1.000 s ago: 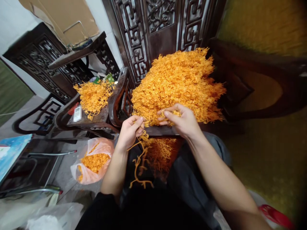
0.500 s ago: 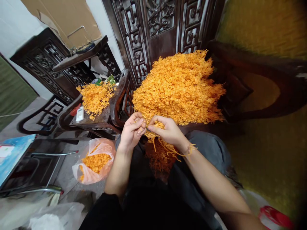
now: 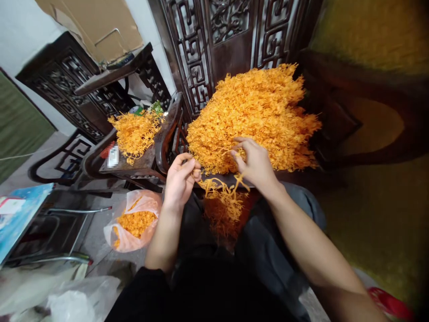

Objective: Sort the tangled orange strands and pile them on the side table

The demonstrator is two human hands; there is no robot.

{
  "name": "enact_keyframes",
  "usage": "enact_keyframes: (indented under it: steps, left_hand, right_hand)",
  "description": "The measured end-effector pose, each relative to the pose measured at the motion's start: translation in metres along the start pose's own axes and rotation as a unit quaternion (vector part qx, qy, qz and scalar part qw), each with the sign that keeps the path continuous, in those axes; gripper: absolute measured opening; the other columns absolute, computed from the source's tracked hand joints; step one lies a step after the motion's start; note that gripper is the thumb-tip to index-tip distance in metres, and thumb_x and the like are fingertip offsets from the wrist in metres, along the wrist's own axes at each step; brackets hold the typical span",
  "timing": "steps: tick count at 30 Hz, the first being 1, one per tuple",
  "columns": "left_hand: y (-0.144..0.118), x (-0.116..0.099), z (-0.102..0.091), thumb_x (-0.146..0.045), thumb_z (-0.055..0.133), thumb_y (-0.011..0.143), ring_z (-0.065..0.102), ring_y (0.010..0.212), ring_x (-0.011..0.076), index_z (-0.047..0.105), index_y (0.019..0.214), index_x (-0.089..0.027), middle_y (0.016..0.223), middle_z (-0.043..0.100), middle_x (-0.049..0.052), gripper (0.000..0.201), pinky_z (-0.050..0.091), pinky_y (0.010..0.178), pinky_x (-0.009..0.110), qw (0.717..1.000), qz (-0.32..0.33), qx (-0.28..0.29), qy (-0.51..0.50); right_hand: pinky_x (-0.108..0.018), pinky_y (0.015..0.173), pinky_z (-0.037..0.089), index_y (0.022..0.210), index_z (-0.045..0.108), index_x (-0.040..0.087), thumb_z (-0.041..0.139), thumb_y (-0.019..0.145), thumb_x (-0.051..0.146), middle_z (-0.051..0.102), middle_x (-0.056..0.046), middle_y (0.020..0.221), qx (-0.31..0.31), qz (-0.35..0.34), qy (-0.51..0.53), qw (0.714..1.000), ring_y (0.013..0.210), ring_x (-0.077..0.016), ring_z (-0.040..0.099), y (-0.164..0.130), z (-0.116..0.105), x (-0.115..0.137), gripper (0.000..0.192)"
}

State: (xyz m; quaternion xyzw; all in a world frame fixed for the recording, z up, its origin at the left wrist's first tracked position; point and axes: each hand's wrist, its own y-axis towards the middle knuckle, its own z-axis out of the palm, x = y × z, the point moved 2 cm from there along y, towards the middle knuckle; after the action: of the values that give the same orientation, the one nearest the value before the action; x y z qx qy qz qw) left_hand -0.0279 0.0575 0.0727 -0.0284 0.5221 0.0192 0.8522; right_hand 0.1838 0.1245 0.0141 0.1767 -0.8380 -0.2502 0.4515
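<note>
A big heap of thin orange strands lies on a dark wooden seat in front of me. My left hand is at the heap's near left edge, its fingers pinched on a few orange strands. My right hand reaches into the front of the heap with its fingers spread among the strands. A loose clump of strands hangs off the seat's front edge between my two hands, above my lap.
A smaller orange pile sits on a dark chair to the left. A plastic bag of orange bits stands on the floor by my left knee. Carved dark wooden panels rise behind. A red object shows at bottom right.
My right hand has left my left hand and moved up and right into the heap. The strands draped over my right wrist have dropped. My left hand stayed near the edge.
</note>
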Motion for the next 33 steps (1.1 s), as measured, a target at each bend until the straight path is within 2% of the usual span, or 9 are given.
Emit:
enact_keyframes:
  steps: [5,8,13,18,20,24,26,30,33]
  left_hand:
    - [0.015,0.027,0.006,-0.027,0.085,0.070,0.057,0.063,0.0090,0.076,0.085,-0.014,0.080,0.073,0.005,0.022,0.038,0.054,0.020,0.993,-0.011,0.016,0.120]
    - [0.014,0.032,0.016,-0.038,0.082,0.079,0.064,0.081,0.0142,0.079,0.096,-0.016,0.097,0.074,0.008,0.028,0.045,0.065,0.024,0.977,0.026,0.083,0.197]
    - [0.013,0.019,0.025,-0.041,0.075,0.090,0.061,0.081,0.0136,0.077,0.085,-0.018,0.085,0.068,0.004,0.024,0.047,0.077,0.027,0.927,0.210,0.042,0.307]
    - [0.002,0.011,0.034,-0.037,0.073,0.091,0.064,0.084,0.0159,0.077,0.089,-0.018,0.089,0.069,0.005,0.020,0.048,0.075,0.028,0.886,0.207,0.150,0.386]
    - [-0.005,0.007,0.034,-0.036,0.072,0.093,0.061,0.078,0.0146,0.073,0.077,-0.017,0.080,0.066,0.004,0.024,0.047,0.073,0.027,0.871,0.233,0.118,0.415]
    - [-0.011,-0.005,0.020,-0.037,0.066,0.096,0.058,0.074,0.0134,0.071,0.079,-0.017,0.077,0.065,0.002,0.027,0.045,0.071,0.027,0.853,0.286,-0.081,0.429]
    - [-0.010,-0.008,0.011,-0.040,0.065,0.096,0.059,0.074,0.0138,0.073,0.084,-0.017,0.078,0.066,0.002,0.027,0.045,0.070,0.027,0.851,0.262,-0.115,0.440]
    - [-0.012,0.010,0.002,-0.038,0.071,0.091,0.065,0.083,0.0169,0.079,0.098,-0.017,0.095,0.074,0.006,0.023,0.049,0.078,0.029,0.828,0.119,0.081,0.541]
    - [-0.017,0.029,-0.005,-0.044,0.067,0.094,0.068,0.088,0.0190,0.079,0.111,-0.017,0.104,0.077,0.009,0.035,0.052,0.081,0.032,0.842,-0.002,0.139,0.521]
  right_hand:
    - [-0.033,0.078,0.053,0.094,0.067,0.019,0.065,0.095,0.027,0.074,-0.002,0.087,0.000,-0.013,0.124,0.992,0.081,-0.0190,0.070,-0.002,-0.019,0.041,0.008]
    - [-0.030,0.077,0.052,0.094,0.068,0.018,0.066,0.095,0.024,0.073,-0.003,0.089,-0.010,-0.055,0.124,0.991,0.083,-0.0174,0.069,-0.004,-0.024,0.057,0.006]
    - [-0.030,0.076,0.052,0.091,0.068,0.018,0.066,0.094,0.021,0.073,-0.004,0.088,0.021,-0.083,0.097,0.992,0.082,-0.0183,0.069,-0.015,-0.019,0.064,0.004]
    - [-0.030,0.076,0.053,0.091,0.069,0.019,0.069,0.090,0.016,0.075,-0.002,0.088,0.007,-0.046,0.118,0.992,0.081,-0.0177,0.071,-0.028,-0.017,0.069,0.003]
    - [-0.030,0.078,0.054,0.091,0.069,0.019,0.069,0.092,0.017,0.075,-0.002,0.089,0.013,-0.046,0.131,0.990,0.082,-0.0173,0.072,-0.034,-0.019,0.075,0.002]
    - [-0.029,0.073,0.051,0.086,0.067,0.018,0.066,0.094,0.016,0.073,-0.002,0.084,0.089,-0.039,0.122,0.988,0.078,-0.0167,0.070,-0.050,-0.032,0.086,0.008]
    - [-0.029,0.069,0.050,0.086,0.069,0.019,0.067,0.094,0.017,0.073,-0.001,0.083,0.098,-0.003,0.108,0.989,0.075,-0.0162,0.069,-0.058,-0.046,0.085,0.008]
    - [-0.030,0.071,0.055,0.110,0.075,0.023,0.068,0.096,0.025,0.074,-0.004,0.097,-0.020,0.093,0.126,0.987,0.079,-0.0167,0.070,-0.069,-0.081,0.073,0.015]
    - [-0.029,0.068,0.058,0.107,0.078,0.024,0.070,0.095,0.025,0.073,-0.005,0.105,-0.049,0.114,0.173,0.977,0.083,-0.0174,0.071,-0.075,-0.090,0.066,0.015]
